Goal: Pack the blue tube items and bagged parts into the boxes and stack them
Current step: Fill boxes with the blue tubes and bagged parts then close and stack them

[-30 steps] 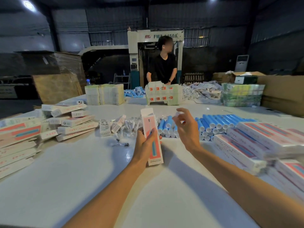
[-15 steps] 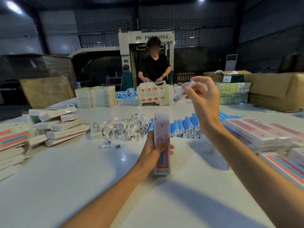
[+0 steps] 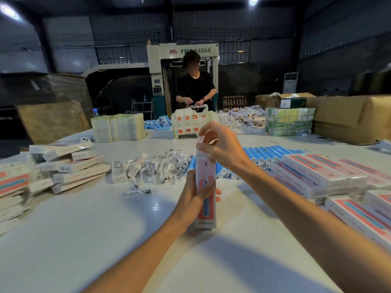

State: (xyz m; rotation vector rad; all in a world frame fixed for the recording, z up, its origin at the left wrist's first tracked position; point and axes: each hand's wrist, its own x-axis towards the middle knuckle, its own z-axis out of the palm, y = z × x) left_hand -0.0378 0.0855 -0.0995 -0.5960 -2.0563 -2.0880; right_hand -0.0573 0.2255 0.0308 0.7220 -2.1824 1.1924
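My left hand (image 3: 195, 190) grips a tall pink and white box (image 3: 206, 208) standing upright on the white table (image 3: 105, 240). My right hand (image 3: 220, 143) is at the box's open top and pinches a small clear bagged part (image 3: 200, 140) there. Behind the box lies a heap of clear bagged parts (image 3: 160, 169). A row of blue tubes (image 3: 262, 154) lies to the right of that heap. Packed pink boxes (image 3: 317, 172) are stacked at the right.
Flat white boxes (image 3: 67, 166) pile up at the left. A person in black stands across the table behind a white bundle (image 3: 193, 123). Stacks of printed card (image 3: 118, 127), more blue tubes (image 3: 157, 124) and brown cartons (image 3: 349, 117) line the far edge.
My right hand picked a bagged part from the heap, lifted it, and brought it down to the box's open top. My left hand stood the box upright.
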